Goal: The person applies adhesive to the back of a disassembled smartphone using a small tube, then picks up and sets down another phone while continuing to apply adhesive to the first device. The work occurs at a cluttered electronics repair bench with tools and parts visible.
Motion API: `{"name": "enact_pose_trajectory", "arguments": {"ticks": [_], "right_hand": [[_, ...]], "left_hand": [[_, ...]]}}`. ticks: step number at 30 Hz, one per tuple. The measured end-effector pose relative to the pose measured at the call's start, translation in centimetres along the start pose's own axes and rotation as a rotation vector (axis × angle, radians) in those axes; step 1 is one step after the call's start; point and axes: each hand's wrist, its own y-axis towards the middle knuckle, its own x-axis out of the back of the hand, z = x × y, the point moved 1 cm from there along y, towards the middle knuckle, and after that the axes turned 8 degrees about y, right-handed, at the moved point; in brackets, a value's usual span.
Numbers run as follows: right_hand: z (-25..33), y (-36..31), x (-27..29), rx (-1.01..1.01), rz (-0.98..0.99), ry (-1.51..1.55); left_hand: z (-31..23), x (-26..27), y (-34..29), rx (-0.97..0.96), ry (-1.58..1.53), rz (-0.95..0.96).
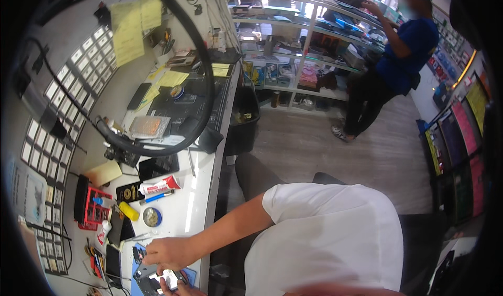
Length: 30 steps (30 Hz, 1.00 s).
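My right hand (170,252) reaches over the bench with its fingers bent down in a pinch; what is between the fingertips is hidden. Below it lies a dark, flat device (145,271) with a bright pale area in its middle, seemingly opened up; its exact kind is unclear. A blue mat (135,285) shows under the device. At the lower edge my left hand (181,289) is only partly visible, its fingers curled against the device's near side. A small dark part (139,253) sits beside my right fingers.
Around my hands on the white bench (188,207) are a round tin (152,217), a yellow cylinder (128,211), a red-and-white tube (160,185), a blue pen (157,197) and a red rack (97,208). A large black ring (210,81) hangs above. A person in blue (401,55) stands by shelves.
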Motion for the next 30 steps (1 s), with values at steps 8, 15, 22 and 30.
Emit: {"name": "enact_pose_trajectory", "arguments": {"ticks": [8, 15, 22, 30], "right_hand": [[-0.1, 0.2, 0.7, -0.042, 0.1, 0.057], [-1.0, 0.4, 0.1, -0.03, -0.075, 0.195], [-0.5, -0.2, 1.3, -0.136, -0.024, 0.197], [0.1, 0.8, 0.4, -0.174, -0.043, 0.329]], "left_hand": [[0.1, 0.3, -0.6, -0.026, 0.204, -0.047], [-0.5, -0.8, -0.6, -0.077, 0.141, -0.028], [0.3, 1.1, -0.7, -0.059, 0.111, -0.041], [-0.5, 0.4, -0.6, -0.027, -0.03, 0.021]]}}
